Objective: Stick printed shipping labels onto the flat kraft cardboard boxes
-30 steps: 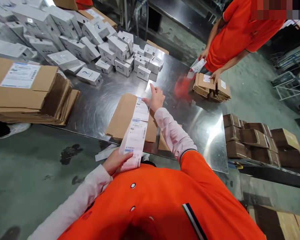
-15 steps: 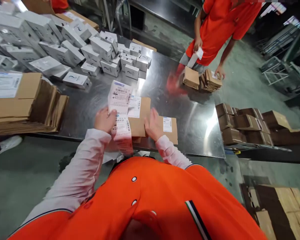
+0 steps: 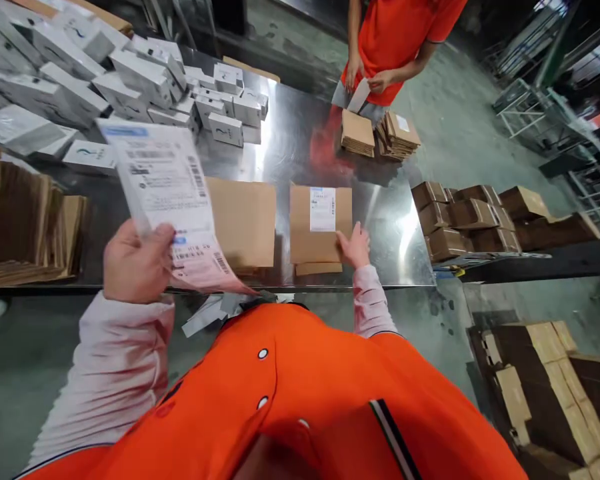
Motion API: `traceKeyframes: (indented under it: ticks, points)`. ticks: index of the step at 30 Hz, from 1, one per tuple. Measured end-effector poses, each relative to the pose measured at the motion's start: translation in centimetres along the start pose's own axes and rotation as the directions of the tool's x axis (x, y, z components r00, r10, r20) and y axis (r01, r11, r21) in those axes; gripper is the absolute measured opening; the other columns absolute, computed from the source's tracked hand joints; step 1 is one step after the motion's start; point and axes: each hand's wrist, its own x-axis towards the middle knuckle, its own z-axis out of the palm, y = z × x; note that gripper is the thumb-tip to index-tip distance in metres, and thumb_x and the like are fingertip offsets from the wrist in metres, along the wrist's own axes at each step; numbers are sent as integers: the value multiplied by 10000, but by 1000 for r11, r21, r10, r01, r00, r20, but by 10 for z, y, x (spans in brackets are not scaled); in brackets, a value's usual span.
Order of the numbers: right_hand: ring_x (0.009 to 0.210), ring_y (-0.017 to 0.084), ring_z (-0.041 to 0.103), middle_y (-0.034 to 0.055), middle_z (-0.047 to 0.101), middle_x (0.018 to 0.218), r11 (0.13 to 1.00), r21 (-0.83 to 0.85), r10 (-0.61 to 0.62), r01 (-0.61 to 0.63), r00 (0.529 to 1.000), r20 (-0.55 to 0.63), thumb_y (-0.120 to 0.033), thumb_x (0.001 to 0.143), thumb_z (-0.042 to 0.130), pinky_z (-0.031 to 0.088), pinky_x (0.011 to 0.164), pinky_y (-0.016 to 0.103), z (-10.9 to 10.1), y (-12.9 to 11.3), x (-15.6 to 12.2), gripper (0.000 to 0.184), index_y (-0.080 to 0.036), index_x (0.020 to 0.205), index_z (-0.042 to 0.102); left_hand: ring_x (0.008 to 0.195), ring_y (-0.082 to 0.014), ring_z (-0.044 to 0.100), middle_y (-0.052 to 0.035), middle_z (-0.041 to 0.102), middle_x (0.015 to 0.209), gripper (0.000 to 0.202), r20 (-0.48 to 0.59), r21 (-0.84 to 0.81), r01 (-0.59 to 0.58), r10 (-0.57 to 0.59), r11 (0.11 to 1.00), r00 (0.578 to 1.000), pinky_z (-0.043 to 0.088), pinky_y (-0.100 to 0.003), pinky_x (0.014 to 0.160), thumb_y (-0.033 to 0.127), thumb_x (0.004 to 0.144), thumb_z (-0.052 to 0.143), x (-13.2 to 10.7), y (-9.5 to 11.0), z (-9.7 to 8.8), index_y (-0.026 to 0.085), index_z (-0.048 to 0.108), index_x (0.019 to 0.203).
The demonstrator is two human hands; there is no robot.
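Plainly, your left hand [image 3: 136, 263] pinches the center-left shipping-label strip [image 3: 166, 170]—long axis slanting down rightward, a flat carton [image 3: 247, 223] just right—while your right hand [image 3: 356, 248], spread, gripping nothing, touches the labeled carton [image 3: 303, 237].

I watch through the head camera as my left hand [image 3: 136, 261] grips a long strip of white printed paper labels [image 3: 165, 177] above the shiny metal worktop [image 3: 380, 223]. My right hand [image 3: 355, 247], fingers spread, is at the right edge of a flat brown cardboard stack [image 3: 316, 245] topped with a white rectangular label [image 3: 323, 209]. Just left of that I see plain flat brown cardboard [image 3: 244, 223]. Far left, I see heaped white boxes [image 3: 143, 75]; on the far side, an orange-shirted co-worker [image 3: 395, 37] holds white paper [image 3: 359, 95].
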Motion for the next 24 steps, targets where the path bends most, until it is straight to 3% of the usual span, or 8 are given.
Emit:
traceKeyframes:
  ticks: [2, 4, 8, 11, 14, 20, 22, 24]
  points:
    - [1171, 290, 611, 239, 569, 1338, 996, 94, -16, 2, 989, 144, -465, 844, 686, 531, 966, 440, 21, -22, -12, 705, -102, 1416, 493, 803, -188, 653, -42, 754, 941, 491, -16, 83, 23, -22, 996, 1000, 573, -293, 743, 463, 586, 868, -11, -10, 0, 144, 683, 910]
    - [1067, 217, 661, 171, 605, 1324, 915, 398, -205, 62, 923, 327, -435, 831, 707, 577, 896, 352, 55, -60, -34, 710, -153, 1437, 469, 704, -178, 619, -41, 727, 794, 451, 61, 212, 85, -100, 974, 993, 546, -272, 644, 512, 605, 837, -23, -19, 5, 143, 677, 810]
    - [988, 201, 705, 105, 729, 1142, 716, 698, -341, 5, 875, 345, -418, 904, 624, 600, 863, 325, 101, -119, -75, 357, -173, 1162, 658, 767, -233, 648, -69, 723, 779, 471, 234, 260, 166, -228, 951, 945, 551, -294, 679, 567, 555, 818, -36, -21, 18, 170, 687, 771]
    - [904, 201, 721, 84, 757, 1045, 753, 658, -378, 6, 822, 425, -419, 825, 715, 607, 805, 316, 99, -130, -79, 367, -166, 1090, 692, 851, -240, 668, -70, 747, 887, 468, 128, 161, 142, -163, 977, 978, 551, -288, 752, 477, 543, 816, -31, -16, 20, 171, 703, 879]
    - [895, 180, 719, 63, 753, 1084, 778, 619, -415, 106, 827, 380, -417, 770, 772, 593, 812, 288, 85, -134, -64, 462, -192, 1165, 692, 677, -197, 620, -46, 704, 717, 328, 42, 224, 153, -167, 962, 985, 520, -275, 644, 434, 584, 757, -26, -19, 18, 161, 697, 758]
    - [835, 181, 710, 29, 768, 920, 806, 489, -507, 335, 816, 277, -366, 870, 684, 566, 832, 304, 76, -148, -44, 162, -238, 872, 784, 491, -122, 460, 19, 494, 483, 404, -86, 216, 173, -157, 961, 984, 395, -239, 495, 502, 644, 722, -25, -42, 24, 203, 487, 509]
    - [880, 170, 700, 26, 753, 972, 800, 467, -527, 376, 813, 248, -349, 845, 717, 558, 858, 288, 80, -154, -32, 127, -244, 833, 787, 569, -156, 563, -2, 592, 570, 408, -36, 155, 218, -215, 964, 976, 464, -259, 567, 536, 606, 782, -21, -47, 24, 186, 573, 597]
    - [960, 169, 680, 37, 726, 1033, 809, 413, -531, 419, 821, 207, -325, 803, 762, 531, 936, 287, 87, -163, -9, 101, -229, 809, 794, 738, -223, 674, -62, 727, 784, 485, 129, 100, 311, -322, 945, 938, 540, -318, 716, 504, 519, 875, -16, -50, 20, 156, 697, 806]
